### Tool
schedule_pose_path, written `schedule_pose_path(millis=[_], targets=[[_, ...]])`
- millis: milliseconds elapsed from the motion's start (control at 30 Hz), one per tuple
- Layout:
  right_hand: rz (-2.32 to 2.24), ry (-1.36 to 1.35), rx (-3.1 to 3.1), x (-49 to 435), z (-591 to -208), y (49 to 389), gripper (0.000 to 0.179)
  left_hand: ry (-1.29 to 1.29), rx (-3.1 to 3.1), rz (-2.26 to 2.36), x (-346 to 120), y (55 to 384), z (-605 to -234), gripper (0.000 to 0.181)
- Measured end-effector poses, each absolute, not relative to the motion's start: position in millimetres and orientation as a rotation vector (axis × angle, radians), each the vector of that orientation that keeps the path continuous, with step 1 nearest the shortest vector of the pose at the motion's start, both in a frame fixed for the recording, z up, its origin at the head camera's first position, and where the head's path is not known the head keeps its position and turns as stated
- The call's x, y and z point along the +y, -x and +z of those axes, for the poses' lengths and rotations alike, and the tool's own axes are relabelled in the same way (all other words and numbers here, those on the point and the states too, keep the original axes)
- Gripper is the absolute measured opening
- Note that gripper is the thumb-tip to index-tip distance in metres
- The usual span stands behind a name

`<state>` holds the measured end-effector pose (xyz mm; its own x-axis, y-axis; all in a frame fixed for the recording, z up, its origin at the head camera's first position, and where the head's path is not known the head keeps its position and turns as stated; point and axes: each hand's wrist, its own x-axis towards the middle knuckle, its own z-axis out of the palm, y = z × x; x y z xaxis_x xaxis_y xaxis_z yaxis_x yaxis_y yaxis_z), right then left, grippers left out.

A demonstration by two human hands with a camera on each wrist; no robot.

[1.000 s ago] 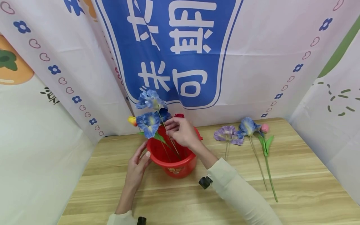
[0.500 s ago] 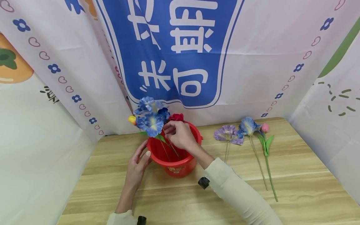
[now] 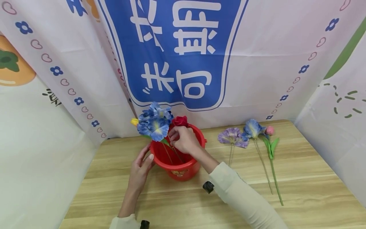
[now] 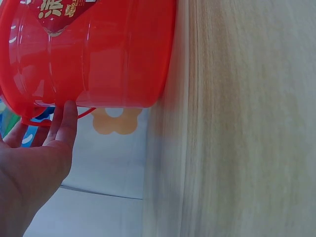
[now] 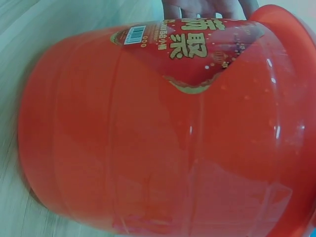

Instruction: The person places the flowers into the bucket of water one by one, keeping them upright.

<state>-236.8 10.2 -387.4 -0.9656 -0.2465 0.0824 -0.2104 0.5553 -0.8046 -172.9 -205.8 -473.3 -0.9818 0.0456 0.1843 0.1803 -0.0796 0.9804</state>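
A red plastic bucket [image 3: 183, 175] stands on the wooden table, with a gold-lettered label [image 5: 197, 44] on its side. My left hand [image 3: 139, 170] rests against the bucket's left side at the rim. In the left wrist view its fingers [image 4: 67, 126] lie fairly straight on the outer wall. Over the bucket's mouth, my right hand [image 3: 184, 139] pinches the thin stem of a blue artificial flower [image 3: 161, 113]. Other blue blooms [image 3: 154, 128] crowd beside it. A red rose [image 3: 180, 121] and a yellow tulip [image 3: 134, 121] also show at the bucket. The right wrist view hides the right hand.
Right of the bucket, a purple flower [image 3: 230, 136], another blue flower [image 3: 252, 128] and a pink tulip [image 3: 269, 130] lie on the wooden table [image 3: 186, 203]. A printed cloth backdrop [image 3: 251, 79] hangs close behind the table and continues along both sides.
The blue flower in my right hand has come down toward the bucket, its bloom now close among the other blue ones. My left hand has stayed at the bucket's rim.
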Motion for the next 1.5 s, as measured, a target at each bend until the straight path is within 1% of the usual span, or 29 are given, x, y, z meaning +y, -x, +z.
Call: schedule_pose_path(millis=[367,533,800,1167,1500], targets=[[-1.398,0.423,2.769,21.6,-381.7,230.9,0.022,0.283,-2.049,-2.231,-204.8,172.7,-475.5,0.054],[-1.372,0.418,2.772,28.6,-376.7,225.9,0.024,0.258,-2.049,-2.228,-205.9,172.6,-476.6,0.053],[-1.524,0.439,2.714,47.9,-373.1,216.9,0.03,0.234,-2.078,-2.216,-206.0,172.7,-476.2,0.055],[-1.704,0.285,2.688,90.4,-366.6,206.8,0.032,0.281,-2.042,-2.225,-204.5,172.4,-475.7,0.055],[-1.886,0.156,2.61,133.1,-376.6,203.6,0.036,0.285,-2.024,-2.237,-203.8,173.0,-475.0,0.055]])
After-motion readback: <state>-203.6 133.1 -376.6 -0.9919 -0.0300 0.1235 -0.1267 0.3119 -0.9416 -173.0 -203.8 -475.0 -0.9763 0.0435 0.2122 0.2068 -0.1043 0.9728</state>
